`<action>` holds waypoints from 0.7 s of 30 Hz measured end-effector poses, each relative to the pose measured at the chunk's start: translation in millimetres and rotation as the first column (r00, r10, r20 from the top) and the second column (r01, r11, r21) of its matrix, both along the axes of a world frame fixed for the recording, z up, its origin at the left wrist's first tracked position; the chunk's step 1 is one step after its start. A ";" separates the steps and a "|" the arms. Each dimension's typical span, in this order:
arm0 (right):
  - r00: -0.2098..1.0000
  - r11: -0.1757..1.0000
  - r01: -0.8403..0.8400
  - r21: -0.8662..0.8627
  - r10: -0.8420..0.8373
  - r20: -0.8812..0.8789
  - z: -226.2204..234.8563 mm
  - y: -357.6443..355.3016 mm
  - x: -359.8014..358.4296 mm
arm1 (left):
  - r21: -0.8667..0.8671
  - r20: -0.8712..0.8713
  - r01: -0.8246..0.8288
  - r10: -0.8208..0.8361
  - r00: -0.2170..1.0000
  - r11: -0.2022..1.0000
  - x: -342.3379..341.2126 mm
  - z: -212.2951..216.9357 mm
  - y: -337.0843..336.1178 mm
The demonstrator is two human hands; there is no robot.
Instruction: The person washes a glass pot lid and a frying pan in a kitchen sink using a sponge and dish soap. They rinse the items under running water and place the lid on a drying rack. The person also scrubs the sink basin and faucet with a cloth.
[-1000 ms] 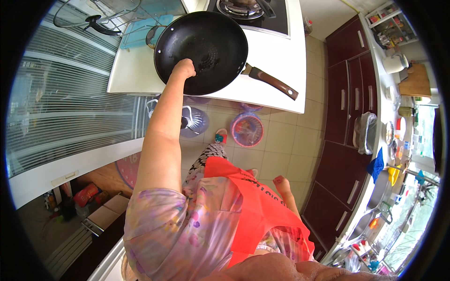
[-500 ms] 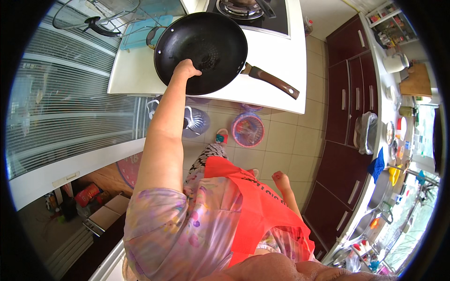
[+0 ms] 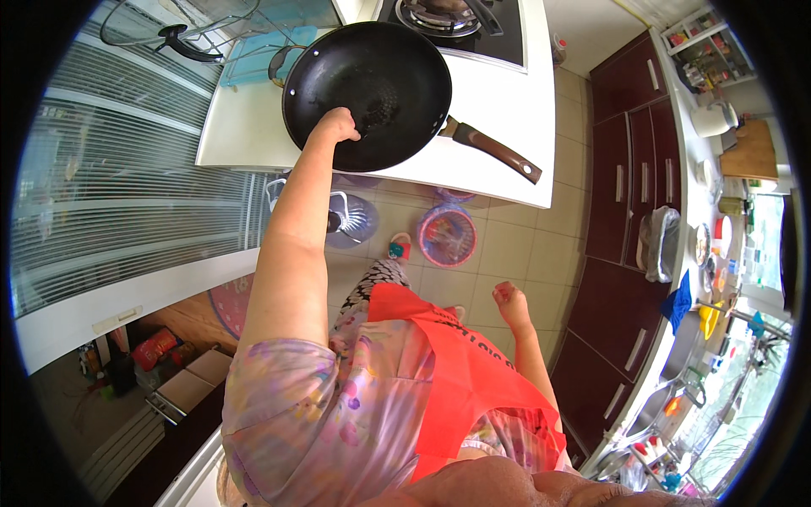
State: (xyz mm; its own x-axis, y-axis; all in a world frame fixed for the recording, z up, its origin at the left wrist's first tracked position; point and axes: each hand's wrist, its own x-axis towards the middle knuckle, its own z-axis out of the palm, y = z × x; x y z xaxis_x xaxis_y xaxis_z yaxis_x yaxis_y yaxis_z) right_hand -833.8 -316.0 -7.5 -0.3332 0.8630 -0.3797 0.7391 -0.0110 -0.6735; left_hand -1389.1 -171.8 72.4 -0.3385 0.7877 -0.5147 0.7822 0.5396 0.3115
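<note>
Left hand (image 3: 336, 127) is closed on the rim of the pan (image 3: 367, 93) at 7 o'clock. Right hand (image 3: 509, 297) is hung empty, fingers curled. The pan overhangs the counter (image 3: 507, 110); tipping is judged possible if the rim is pressed.

Gas hob (image 3: 448, 17), pink basket (image 3: 447, 236)

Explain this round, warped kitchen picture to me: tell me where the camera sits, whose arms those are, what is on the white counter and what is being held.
There is no machine here. A person wears a wide fisheye camera on the head, looking down, so straight edges bend and the picture is ringed in black. The arms are the person's own.

The left hand reaches up and grips the near rim of a black frying pan with a brown handle, which rests on the white counter beside a gas hob. The right hand hangs empty by the red apron. Below the counter, on the tiled floor, stand a pink basket and a clear jug.
</note>
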 end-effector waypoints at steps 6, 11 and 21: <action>0.997 0.996 -0.060 -0.058 0.062 0.035 -4.5 -8.4 -4.5 | 0.045 0.157 -0.060 0.052 0.986 0.997 -30.8 -28.0 1.6; 0.995 0.993 -0.072 -0.093 0.078 0.066 -9.5 -28.7 3.2 | 0.046 0.619 -0.394 0.283 0.732 0.918 -47.8 -27.8 -10.8; 0.998 0.999 -0.033 0.002 0.033 0.062 -23.2 -27.8 14.9 | 0.272 0.195 -0.197 0.146 0.970 0.942 -26.7 13.3 -16.3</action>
State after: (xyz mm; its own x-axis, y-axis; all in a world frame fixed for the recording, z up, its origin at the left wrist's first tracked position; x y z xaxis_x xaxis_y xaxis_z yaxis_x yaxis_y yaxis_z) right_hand -818.9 -343.9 -30.7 -0.3373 0.8531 -0.3981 0.7796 0.0161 -0.6261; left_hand -1415.8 -188.1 85.7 -0.4092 0.8479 -0.3370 0.6077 0.5288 0.5925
